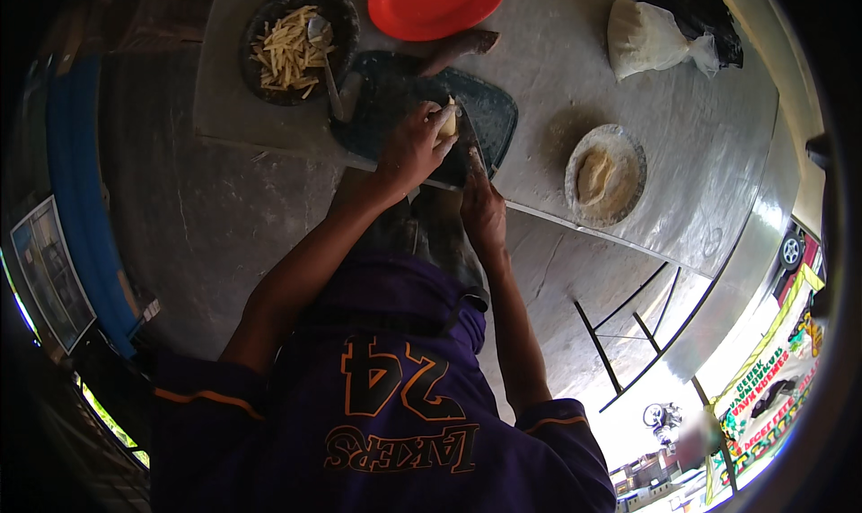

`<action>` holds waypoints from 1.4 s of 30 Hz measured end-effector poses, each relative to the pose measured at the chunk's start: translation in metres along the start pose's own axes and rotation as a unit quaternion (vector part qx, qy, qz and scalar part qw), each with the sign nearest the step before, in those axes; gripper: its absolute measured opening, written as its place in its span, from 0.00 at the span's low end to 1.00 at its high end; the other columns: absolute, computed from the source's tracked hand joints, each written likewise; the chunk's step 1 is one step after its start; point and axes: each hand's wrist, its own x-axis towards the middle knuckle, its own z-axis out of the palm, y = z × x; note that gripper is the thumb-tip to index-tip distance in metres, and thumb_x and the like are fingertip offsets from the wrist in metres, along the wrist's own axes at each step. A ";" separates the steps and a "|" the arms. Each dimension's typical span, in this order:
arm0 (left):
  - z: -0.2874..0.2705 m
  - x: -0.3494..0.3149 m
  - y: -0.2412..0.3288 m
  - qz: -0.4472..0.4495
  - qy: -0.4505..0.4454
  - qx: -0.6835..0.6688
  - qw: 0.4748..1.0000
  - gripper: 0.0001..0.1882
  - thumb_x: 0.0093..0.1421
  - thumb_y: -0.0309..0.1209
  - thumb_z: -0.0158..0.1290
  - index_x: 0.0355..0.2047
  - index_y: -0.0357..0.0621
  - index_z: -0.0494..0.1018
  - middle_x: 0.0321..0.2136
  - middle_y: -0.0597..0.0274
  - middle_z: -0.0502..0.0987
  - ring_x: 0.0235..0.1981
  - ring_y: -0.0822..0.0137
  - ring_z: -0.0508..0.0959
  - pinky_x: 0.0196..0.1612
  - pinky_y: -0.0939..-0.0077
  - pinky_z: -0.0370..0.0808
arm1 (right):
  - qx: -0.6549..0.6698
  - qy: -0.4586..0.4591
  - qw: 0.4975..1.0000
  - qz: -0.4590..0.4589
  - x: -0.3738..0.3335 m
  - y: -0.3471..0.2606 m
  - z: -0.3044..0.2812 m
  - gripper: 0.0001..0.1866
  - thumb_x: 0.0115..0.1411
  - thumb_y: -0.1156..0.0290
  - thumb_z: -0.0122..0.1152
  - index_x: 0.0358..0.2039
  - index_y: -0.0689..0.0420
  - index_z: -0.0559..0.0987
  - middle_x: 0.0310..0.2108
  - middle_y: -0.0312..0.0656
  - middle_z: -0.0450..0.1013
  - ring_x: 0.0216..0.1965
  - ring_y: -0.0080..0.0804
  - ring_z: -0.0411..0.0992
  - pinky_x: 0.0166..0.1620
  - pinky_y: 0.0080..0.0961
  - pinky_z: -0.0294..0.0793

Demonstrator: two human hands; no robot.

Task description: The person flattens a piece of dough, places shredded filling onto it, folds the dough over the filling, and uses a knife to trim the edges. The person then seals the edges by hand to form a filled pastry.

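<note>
My left hand [418, 145] is closed around a pale, whitish-yellow piece of food [448, 125], whose exact kind I cannot make out. Beside it, my right hand [484, 209] grips a knife [467, 128], with a finger stretched along its dark blade. Both hands are over the near part of a dark green tray-like board [388, 82]. At the far left, a dark round bowl [256, 75] holds many pale cut sticks [292, 48]. A metal spoon [332, 80] leans from that bowl toward the board.
Beyond the board lie a brown, club-shaped object [460, 51] and a red oval plate [437, 30]. To the right, a floury bowl [630, 199] contains a lump of dough [594, 176]. A knotted bag of white powder [639, 39] sits far right on the grey table [548, 91].
</note>
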 end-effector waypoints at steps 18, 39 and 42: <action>-0.022 0.017 -0.016 0.036 -0.014 -0.041 0.998 0.24 0.55 0.23 0.59 0.54 0.39 0.72 0.46 0.51 0.74 0.50 0.50 0.75 0.55 0.62 0.71 | -0.002 -0.050 0.999 0.000 0.019 0.000 -0.023 0.25 0.65 0.79 0.52 0.63 0.56 0.69 0.48 0.59 0.75 0.45 0.60 0.75 0.43 0.46 0.77; -0.022 0.009 -0.003 -0.202 -0.068 -0.229 0.950 0.20 0.57 0.26 0.62 0.49 0.36 0.71 0.47 0.54 0.78 0.45 0.61 0.81 0.47 0.66 0.79 | -0.085 0.124 0.989 0.007 0.016 0.022 -0.045 0.29 0.65 0.72 0.55 0.65 0.61 0.61 0.43 0.61 0.75 0.41 0.62 0.75 0.43 0.49 0.76; -0.037 0.007 0.007 -0.274 -0.097 -0.479 0.828 0.18 0.63 0.24 0.55 0.53 0.38 0.68 0.48 0.60 0.77 0.47 0.65 0.80 0.50 0.67 0.80 | -0.154 0.137 0.978 0.005 0.019 0.022 -0.054 0.30 0.65 0.71 0.56 0.66 0.61 0.61 0.44 0.59 0.73 0.41 0.61 0.73 0.44 0.47 0.74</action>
